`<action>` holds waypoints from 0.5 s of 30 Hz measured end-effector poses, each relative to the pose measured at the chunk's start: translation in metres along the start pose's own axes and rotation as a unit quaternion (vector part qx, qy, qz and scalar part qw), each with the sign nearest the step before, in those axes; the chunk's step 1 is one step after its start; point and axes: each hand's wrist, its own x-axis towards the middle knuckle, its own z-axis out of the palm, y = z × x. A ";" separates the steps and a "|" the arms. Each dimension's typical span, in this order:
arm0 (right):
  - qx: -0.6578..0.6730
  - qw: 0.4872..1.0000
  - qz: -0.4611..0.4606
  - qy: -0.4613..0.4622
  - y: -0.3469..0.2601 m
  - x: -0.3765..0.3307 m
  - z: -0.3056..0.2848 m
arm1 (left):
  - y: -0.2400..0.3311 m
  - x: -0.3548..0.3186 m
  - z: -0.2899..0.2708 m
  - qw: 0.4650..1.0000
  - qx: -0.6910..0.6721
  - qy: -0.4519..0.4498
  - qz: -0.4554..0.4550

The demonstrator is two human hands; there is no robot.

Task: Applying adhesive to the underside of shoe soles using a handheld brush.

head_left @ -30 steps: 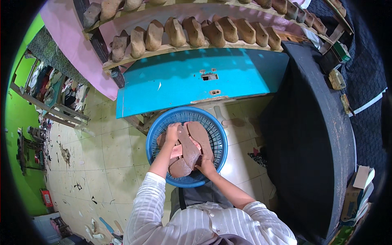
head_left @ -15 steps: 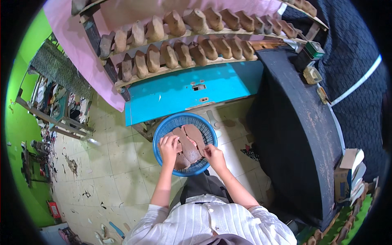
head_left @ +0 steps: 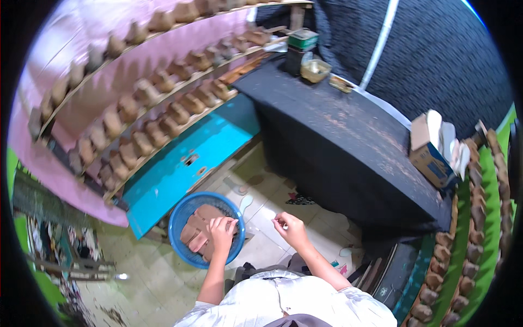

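Brown soles, seemingly mid-handling, call for a firm pinch, grip unclear in your left hand and right hand.

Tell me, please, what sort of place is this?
Most likely a small shoemaking workshop, I would judge. Foot-shaped shoe lasts stand in long rows, and brown sole-shaped pieces lie in a round blue basket.

White shirt, elbow-length sleeves, dark trousers
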 end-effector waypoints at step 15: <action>-0.162 0.914 0.091 0.361 0.127 -0.056 -0.329 | 0.348 0.048 0.202 0.936 -0.239 -0.084 0.245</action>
